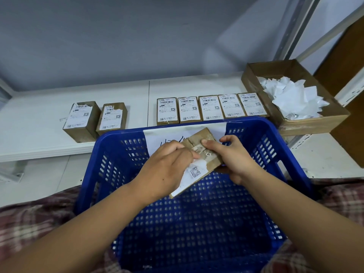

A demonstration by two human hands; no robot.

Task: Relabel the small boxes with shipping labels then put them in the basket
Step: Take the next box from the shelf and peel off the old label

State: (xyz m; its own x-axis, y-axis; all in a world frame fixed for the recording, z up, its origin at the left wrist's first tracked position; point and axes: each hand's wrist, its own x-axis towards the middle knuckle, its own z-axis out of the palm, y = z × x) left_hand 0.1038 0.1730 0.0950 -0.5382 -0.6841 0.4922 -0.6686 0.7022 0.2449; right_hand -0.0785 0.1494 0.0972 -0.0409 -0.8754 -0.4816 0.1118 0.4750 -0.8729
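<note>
Peeling the torn white label (194, 172) with pinching left hand (167, 166), right hand (234, 156) gripping the small brown cardboard box (199, 137) over the blue perforated plastic basket (256, 123); early stage judged: none binned, seven boxes (210, 109) wait on white bench (35, 119).

White flat shelf surface (39, 119) runs along a plain grey wall (98, 36). At its right end sits 1 open shallow brown cardboard tray (307, 126) holding a heap of crumpled white paper scraps (291, 99). A brown wooden panel (350, 75) stands just right of the tray. Red-and-white plaid fabric (29, 223) fills both lower corners
</note>
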